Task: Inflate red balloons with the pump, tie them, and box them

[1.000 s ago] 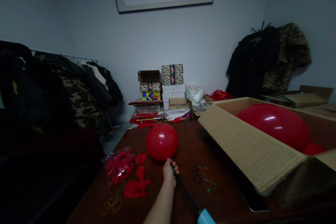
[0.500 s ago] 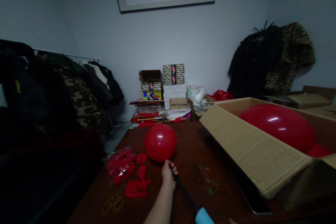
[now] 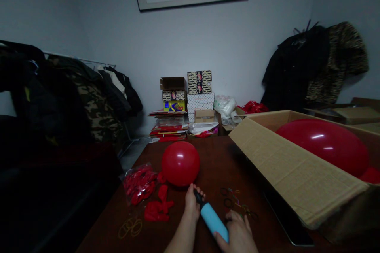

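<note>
big balloon (image 3: 322,142) boxed right, smaller balloon (image 3: 180,163) rounded; your left hand (image 3: 194,202) grips the pump (image 3: 213,219), right hand's (image 3: 239,231) fingers, can't tell; limp balloons (image 3: 154,210), left, unfilled.

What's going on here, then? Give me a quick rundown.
A person's left hand is curled around the black end of a blue pump, right against a rounded red balloon; the join is hidden. The right hand is at the pump's near end, its exact grip unclear. Limp red balloons and a clear bag of red pieces lie to the left; at right, an open cardboard box holds a big red balloon.
</note>
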Demonstrator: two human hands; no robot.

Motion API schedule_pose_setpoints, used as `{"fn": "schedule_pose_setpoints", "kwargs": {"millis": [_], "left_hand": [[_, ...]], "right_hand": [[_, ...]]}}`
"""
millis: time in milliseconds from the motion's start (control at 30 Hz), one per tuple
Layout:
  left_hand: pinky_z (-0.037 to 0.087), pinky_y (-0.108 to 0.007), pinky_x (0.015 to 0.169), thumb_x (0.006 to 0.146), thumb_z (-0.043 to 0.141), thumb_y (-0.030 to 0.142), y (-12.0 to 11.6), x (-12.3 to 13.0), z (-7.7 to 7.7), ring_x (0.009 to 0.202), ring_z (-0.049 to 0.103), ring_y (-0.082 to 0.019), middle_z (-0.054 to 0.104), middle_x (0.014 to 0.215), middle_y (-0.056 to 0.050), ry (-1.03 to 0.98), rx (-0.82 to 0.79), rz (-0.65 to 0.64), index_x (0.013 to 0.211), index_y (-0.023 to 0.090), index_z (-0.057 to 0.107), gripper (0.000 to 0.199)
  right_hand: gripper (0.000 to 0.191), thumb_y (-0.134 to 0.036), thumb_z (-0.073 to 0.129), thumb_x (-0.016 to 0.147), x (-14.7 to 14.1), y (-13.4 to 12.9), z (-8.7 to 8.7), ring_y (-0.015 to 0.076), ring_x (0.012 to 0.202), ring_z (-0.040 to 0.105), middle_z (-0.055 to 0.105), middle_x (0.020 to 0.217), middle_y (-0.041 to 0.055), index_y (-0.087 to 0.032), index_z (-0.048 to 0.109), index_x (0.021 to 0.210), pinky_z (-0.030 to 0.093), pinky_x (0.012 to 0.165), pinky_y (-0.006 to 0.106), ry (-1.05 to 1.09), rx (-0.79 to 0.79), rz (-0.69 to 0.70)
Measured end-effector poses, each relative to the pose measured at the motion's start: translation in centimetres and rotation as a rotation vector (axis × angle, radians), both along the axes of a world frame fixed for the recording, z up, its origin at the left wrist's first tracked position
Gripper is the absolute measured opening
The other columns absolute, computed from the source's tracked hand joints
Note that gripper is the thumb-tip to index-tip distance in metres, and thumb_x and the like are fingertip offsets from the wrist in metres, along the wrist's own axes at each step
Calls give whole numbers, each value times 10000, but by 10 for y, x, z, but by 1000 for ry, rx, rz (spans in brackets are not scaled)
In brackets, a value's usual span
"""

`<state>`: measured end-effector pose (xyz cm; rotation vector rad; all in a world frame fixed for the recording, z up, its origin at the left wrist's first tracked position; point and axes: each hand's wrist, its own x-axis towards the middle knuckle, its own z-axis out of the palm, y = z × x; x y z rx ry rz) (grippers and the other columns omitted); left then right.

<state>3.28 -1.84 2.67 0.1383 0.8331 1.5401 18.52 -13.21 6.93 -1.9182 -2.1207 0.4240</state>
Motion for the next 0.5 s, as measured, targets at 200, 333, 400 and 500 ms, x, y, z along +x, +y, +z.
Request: {"fn": "schedule_pose_setpoints", "kwargs": {"millis": [200,333,400,500], "left_hand": [[477,-266,534,810,489,247,3,-5,7,433,472,-97,441,489,50,48,-36,-1,657,201,407,179],[280,-178,355,773,492,270,7,-2,3,335,340,-67,381,447,72,149,-31,4,637,207,372,192],[240,-172,342,748,507,274,7,1,0,328,327,-65,374,443,75,162,-27,6,636,209,365,193],[223,-171,339,724,525,286,7,7,-2,328,324,-63,370,441,79,172,-26,10,632,213,355,207]], "right_hand": [[472,-483,417,760,-10,0,-14,325,1230,436,588,1213,163,-127,663,947,189,1071,572,17,-17,21],[496,-519,418,763,-6,-6,-19,334,1237,432,587,1219,167,-131,668,947,195,1064,591,-2,-48,26],[492,-514,433,757,-3,-8,-19,333,1247,423,586,1222,164,-127,670,946,196,1068,588,-16,-65,24],[477,-503,439,755,4,-10,-22,327,1256,418,583,1232,149,-139,668,963,212,1064,595,-38,-94,31]]}}
